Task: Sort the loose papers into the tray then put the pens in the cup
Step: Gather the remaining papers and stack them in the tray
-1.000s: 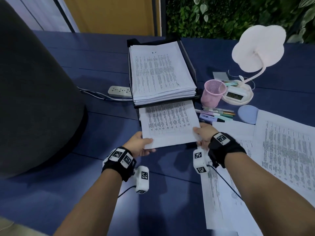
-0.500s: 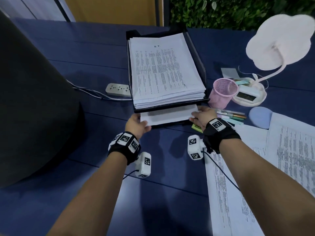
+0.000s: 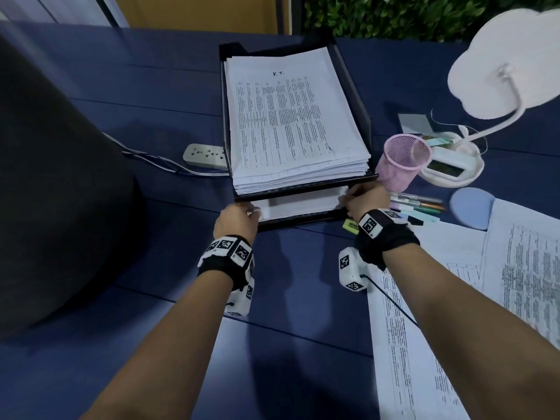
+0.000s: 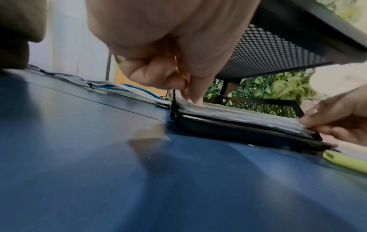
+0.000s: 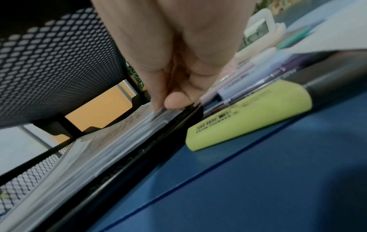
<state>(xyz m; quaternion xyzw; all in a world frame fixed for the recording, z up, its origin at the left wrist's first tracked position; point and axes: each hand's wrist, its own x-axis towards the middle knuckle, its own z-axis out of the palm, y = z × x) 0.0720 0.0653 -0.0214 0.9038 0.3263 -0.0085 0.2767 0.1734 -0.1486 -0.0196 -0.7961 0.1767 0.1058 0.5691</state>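
Blue desk (image 3: 127,95), white printed papers (image 3: 298,204) in black mesh tray (image 3: 354,95)

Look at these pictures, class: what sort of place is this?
Probably an office desk: a stacked paper tray full of printed sheets, a desk lamp, and pens beside a pink cup.

hands: two, the left hand (image 3: 238,221) and the right hand (image 3: 365,199)
tray shelves: two, the top shelf (image 3: 357,86) and the bottom shelf (image 3: 303,219)
paper piles in the tray: two
pink cup (image 3: 401,160): one
yellow marker (image 3: 351,225): one
pens (image 3: 419,204) right of the right hand: several, too bunched to count
lamp (image 3: 497,65): one
power strip (image 3: 204,156): one
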